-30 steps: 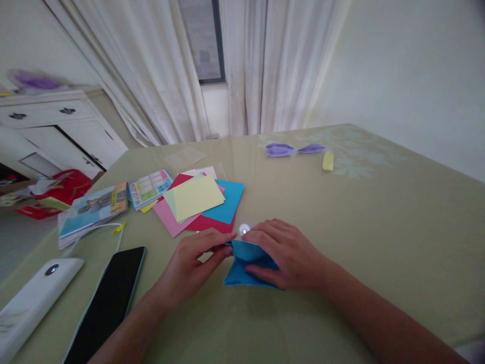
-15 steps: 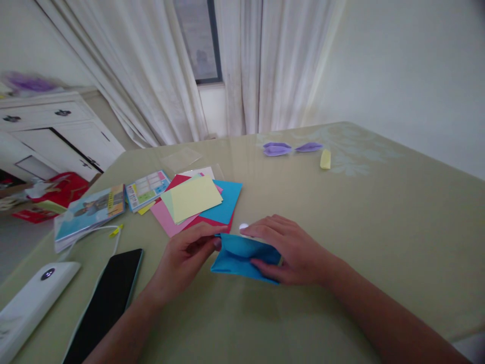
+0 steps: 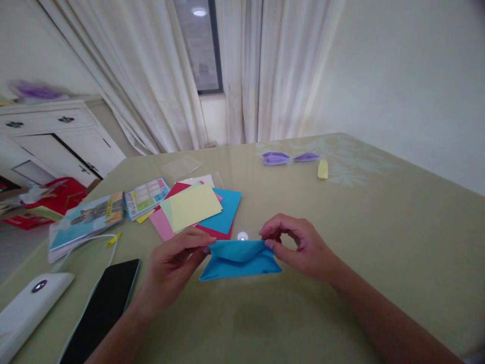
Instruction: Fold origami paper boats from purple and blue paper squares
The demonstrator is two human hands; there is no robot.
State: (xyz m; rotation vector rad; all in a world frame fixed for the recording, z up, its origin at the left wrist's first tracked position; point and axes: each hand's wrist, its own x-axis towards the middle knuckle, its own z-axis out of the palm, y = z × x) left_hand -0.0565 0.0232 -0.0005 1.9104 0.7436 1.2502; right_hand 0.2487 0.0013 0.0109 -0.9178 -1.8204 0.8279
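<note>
A folded piece of blue paper point(image 3: 240, 263) is held up above the table at the lower middle of the head view. Its upper flap curves over a hollow body that widens toward the lower edge. My left hand point(image 3: 174, 268) pinches the upper left corner between thumb and fingers. At the upper right corner my right hand point(image 3: 299, 247) closes thumb and fingertips on the paper. Just beyond the blue paper, a loose stack of coloured sheets lies with a yellow sheet point(image 3: 193, 206) on top.
Purple folded papers point(image 3: 276, 158) and a small yellow folded piece point(image 3: 323, 169) lie at the far side. On the left are a booklet point(image 3: 89, 217), a black phone point(image 3: 102, 313), a white device point(image 3: 32, 308) with a cable and a printed packet point(image 3: 147, 196).
My right thumb has come out of the blue paper's opening, and that hand now pinches the upper right corner. The paper is stretched straighter between both hands. The view has tilted slightly up.
</note>
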